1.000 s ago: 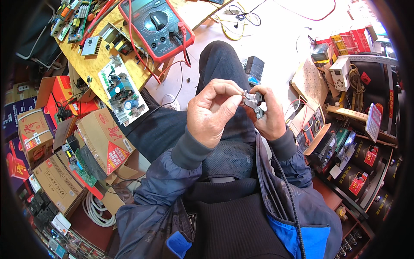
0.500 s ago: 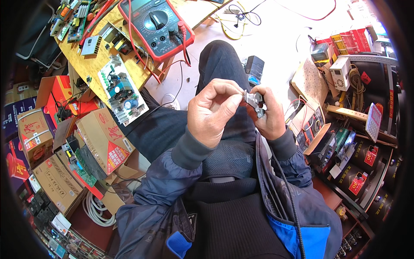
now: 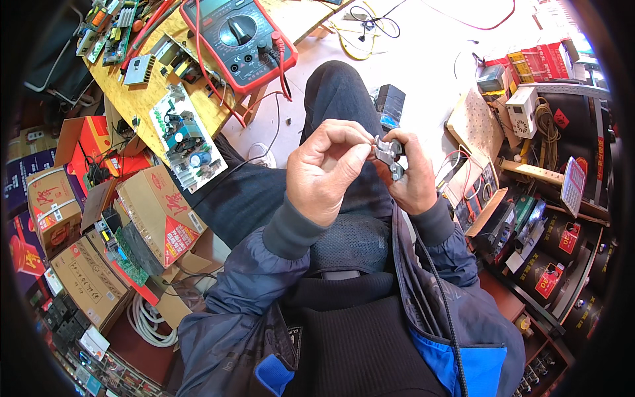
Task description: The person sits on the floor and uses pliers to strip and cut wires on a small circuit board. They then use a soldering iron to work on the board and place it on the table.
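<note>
Both hands pinched on a little metal part, right over the lap

Left hand (image 3: 324,173) has thumb and forefinger closed narrow on the edge of a small grey metal part (image 3: 387,153), and the right hand (image 3: 411,178) is wrapped around its other side, so it sits between the two hands just above the knees. Can't really tell what the part is, too small. Up on the wooden desk (image 3: 142,106) there's a red multimeter (image 3: 237,36) with its leads, plus a green-and-white circuit board (image 3: 184,137) near the desk edge. Cardboard boxes (image 3: 155,215) are stacked on the person's left.
</note>
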Demonstrator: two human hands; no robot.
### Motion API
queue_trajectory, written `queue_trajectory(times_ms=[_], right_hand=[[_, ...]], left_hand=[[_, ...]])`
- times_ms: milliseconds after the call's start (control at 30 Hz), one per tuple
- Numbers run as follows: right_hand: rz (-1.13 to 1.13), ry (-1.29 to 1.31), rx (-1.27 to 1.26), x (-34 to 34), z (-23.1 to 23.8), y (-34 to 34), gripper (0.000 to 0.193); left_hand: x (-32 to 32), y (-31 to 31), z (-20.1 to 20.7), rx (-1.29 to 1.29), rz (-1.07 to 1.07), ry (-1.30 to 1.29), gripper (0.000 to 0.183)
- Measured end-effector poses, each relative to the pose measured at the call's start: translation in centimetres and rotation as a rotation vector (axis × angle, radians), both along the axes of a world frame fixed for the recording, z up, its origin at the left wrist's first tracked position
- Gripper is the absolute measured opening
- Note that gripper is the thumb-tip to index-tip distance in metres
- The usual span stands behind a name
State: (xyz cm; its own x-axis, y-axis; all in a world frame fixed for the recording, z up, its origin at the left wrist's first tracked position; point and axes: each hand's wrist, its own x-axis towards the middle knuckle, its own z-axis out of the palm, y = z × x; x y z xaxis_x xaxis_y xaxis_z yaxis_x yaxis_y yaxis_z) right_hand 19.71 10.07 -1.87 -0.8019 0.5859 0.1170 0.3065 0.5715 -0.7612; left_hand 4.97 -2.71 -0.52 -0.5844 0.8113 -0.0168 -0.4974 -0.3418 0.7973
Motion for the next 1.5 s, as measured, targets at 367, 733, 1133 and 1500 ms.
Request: queue_trajectory(times_ms=[367, 733, 1133, 1500], right_hand=[[-0.009, -0.027, -0.017, 0.0, 0.4, 0.1, 0.036], [0.002, -0.014, -0.082, 0.0, 0.7, 0.2, 0.046], [0.015, 0.021, 0.000, -0.3, 0.8, 0.2, 0.038], [-0.254, -0.057, -0.122, -0.2, 1.2, 0.8, 0.062]], left_hand=[[0.0, 0.0, 0.2, -0.022, 0.002, 0.030, 0.009], [-0.1, 0.0, 0.3, -0.023, 0.004, 0.061, 0.008], [-0.1, 0.0, 0.4, -0.023, 0.027, 0.072, 0.008], [-0.3, 0.0, 0.4, -0.090, 0.189, 0.472, 0.013]])
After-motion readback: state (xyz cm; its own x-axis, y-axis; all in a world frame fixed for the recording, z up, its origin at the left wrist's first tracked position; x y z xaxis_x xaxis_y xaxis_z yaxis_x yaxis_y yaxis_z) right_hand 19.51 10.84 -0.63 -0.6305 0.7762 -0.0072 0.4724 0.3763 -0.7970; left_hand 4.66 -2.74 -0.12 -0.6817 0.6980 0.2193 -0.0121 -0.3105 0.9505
